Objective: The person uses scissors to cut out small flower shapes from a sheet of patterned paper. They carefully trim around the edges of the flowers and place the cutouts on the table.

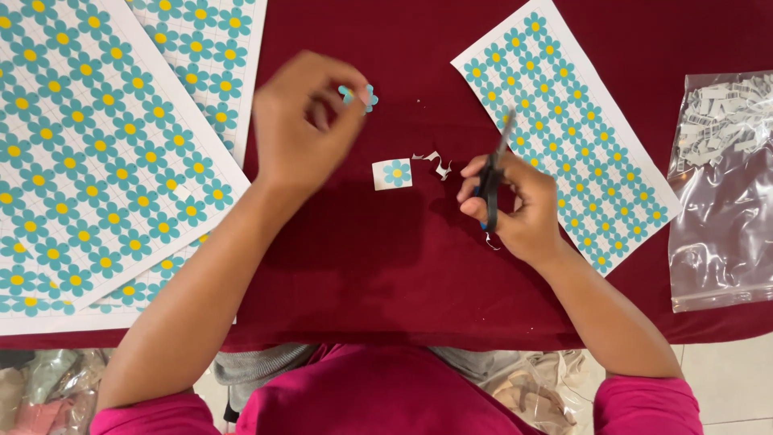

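My left hand (302,121) is raised over the dark red tablecloth (386,266) and pinches a small cut-out blue paper flower (360,96) between thumb and fingertips. My right hand (515,205) grips a pair of dark-handled scissors (493,173), blades pointing up and away. Between the hands lies a small white paper square with one blue flower (392,173). A few white paper scraps (435,163) lie beside it.
Large sheets printed with blue and yellow flowers (97,153) are stacked at the left. A narrower flower sheet (564,121) lies right of the scissors. A clear plastic bag with white paper trimmings (721,185) sits at the right edge.
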